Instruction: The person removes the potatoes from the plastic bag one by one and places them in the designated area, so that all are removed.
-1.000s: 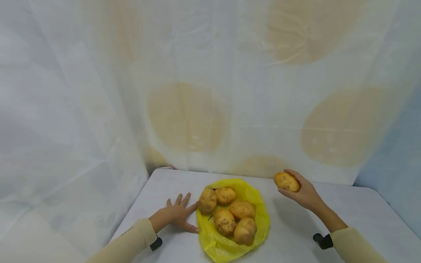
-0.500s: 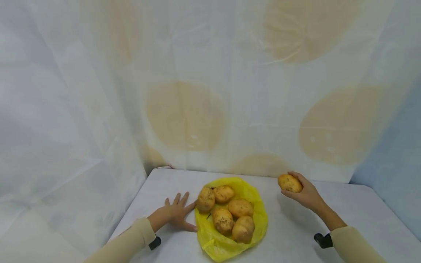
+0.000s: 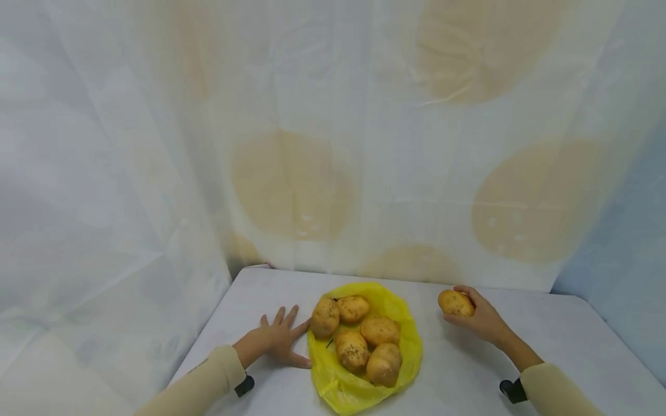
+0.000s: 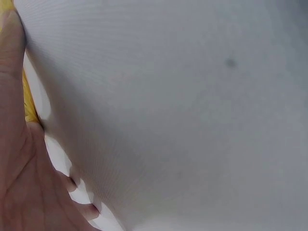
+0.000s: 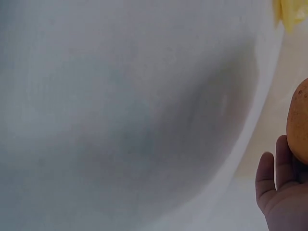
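A potato (image 3: 454, 303) is gripped by my right hand (image 3: 483, 319), low over the table to the right of a yellow plastic bag (image 3: 408, 361). In the right wrist view the same potato (image 5: 299, 122) shows at the right edge, fingers beneath it. Several potatoes (image 3: 380, 331) lie in the opened bag. On the bag's left, my left hand (image 3: 281, 340) rests on the table with fingers spread, its thumb and a fingertip at the bag's edge. The left wrist view shows part of that hand (image 4: 29, 178) against the white surface.
The white table (image 3: 260, 289) reaches back to a hanging sheet (image 3: 395, 190) with tan circles. Another pale sheet (image 3: 104, 231) hangs along the left, and a bluish one (image 3: 624, 242) on the right. A black wrist strap piece (image 3: 513, 390) sits under the right sleeve.
My right hand first shifts slightly right, then lowers toward the table with the potato still held. My left hand and the bag stay in place; the head view shifts slightly.
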`<action>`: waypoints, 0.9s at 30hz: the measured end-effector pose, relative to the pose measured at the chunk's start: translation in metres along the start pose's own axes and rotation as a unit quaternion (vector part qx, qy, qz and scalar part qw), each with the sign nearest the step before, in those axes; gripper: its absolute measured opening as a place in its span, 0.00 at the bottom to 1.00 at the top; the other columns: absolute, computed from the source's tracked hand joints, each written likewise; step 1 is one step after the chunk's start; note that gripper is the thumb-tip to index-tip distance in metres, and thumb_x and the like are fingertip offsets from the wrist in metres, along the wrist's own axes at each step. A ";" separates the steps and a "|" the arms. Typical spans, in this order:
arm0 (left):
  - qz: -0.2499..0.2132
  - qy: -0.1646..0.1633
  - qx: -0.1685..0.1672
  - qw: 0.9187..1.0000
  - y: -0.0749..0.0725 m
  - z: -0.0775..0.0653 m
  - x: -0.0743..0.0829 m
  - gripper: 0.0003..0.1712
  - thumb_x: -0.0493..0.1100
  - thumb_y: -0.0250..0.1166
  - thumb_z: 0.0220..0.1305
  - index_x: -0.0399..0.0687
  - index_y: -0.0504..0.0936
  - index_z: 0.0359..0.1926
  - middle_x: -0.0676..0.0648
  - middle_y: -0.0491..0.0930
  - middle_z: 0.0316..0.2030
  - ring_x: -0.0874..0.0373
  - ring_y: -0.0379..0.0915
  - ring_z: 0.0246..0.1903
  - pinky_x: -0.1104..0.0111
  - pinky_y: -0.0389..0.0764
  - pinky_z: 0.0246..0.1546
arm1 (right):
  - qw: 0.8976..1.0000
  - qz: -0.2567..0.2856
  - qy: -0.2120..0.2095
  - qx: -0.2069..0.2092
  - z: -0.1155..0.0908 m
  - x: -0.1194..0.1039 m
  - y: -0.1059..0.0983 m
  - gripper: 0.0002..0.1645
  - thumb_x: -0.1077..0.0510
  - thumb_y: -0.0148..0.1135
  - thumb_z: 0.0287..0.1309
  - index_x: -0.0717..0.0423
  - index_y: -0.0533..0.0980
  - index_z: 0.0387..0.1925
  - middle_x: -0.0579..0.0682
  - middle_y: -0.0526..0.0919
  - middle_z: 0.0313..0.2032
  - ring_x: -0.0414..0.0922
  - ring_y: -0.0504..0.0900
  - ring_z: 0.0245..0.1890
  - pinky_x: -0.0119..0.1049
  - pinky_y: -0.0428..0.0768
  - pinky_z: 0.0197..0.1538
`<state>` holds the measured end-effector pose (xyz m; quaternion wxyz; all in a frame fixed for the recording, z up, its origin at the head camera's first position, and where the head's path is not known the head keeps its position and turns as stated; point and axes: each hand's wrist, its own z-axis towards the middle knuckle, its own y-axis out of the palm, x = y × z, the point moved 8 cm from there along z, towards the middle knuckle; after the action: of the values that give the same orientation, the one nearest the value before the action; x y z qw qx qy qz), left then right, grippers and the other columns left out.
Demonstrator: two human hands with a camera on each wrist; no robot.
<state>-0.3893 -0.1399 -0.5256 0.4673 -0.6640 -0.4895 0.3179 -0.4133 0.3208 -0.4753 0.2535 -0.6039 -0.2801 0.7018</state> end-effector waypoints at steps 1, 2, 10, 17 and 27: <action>0.000 0.000 0.000 1.000 0.000 0.000 0.000 0.63 0.87 0.57 0.42 0.72 0.52 0.77 0.40 0.41 0.79 0.32 0.39 0.75 0.26 0.46 0.64 | 1.000 0.004 -0.001 -0.002 0.000 0.000 0.002 0.49 0.45 0.74 0.53 0.57 0.60 0.69 0.64 0.74 0.58 0.51 0.76 0.45 0.37 0.76 0.42; 0.000 0.000 0.000 1.000 0.000 0.000 0.000 0.63 0.87 0.57 0.42 0.72 0.52 0.77 0.40 0.41 0.79 0.32 0.39 0.75 0.26 0.46 0.64 | 1.000 0.010 -0.002 -0.006 0.001 0.000 0.005 0.48 0.45 0.74 0.53 0.58 0.60 0.68 0.64 0.74 0.58 0.51 0.76 0.45 0.37 0.76 0.42; -0.002 -0.003 0.002 1.000 -0.001 0.000 0.000 0.63 0.87 0.58 0.41 0.73 0.52 0.77 0.41 0.41 0.79 0.32 0.40 0.75 0.26 0.47 0.64 | 0.999 0.039 0.013 -0.026 0.007 0.002 0.024 0.49 0.46 0.75 0.52 0.58 0.60 0.67 0.63 0.75 0.57 0.50 0.76 0.46 0.38 0.78 0.45; -0.001 -0.004 0.002 1.000 0.000 0.001 -0.001 0.63 0.87 0.58 0.41 0.73 0.52 0.77 0.41 0.41 0.79 0.32 0.40 0.75 0.26 0.47 0.64 | 0.998 0.037 0.023 -0.041 0.009 0.001 0.035 0.50 0.42 0.76 0.50 0.57 0.61 0.67 0.62 0.74 0.58 0.51 0.76 0.48 0.40 0.79 0.47; -0.005 -0.004 0.006 1.000 0.000 0.002 -0.001 0.62 0.87 0.59 0.41 0.74 0.53 0.76 0.41 0.41 0.79 0.32 0.40 0.75 0.26 0.47 0.64 | 0.998 0.045 0.013 -0.050 0.013 -0.004 0.046 0.48 0.42 0.75 0.50 0.55 0.63 0.66 0.60 0.75 0.57 0.49 0.76 0.48 0.38 0.78 0.45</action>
<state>-0.3916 -0.1397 -0.5269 0.4707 -0.6579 -0.4925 0.3211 -0.4262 0.2839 -0.5032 0.1947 -0.6367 -0.2838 0.6900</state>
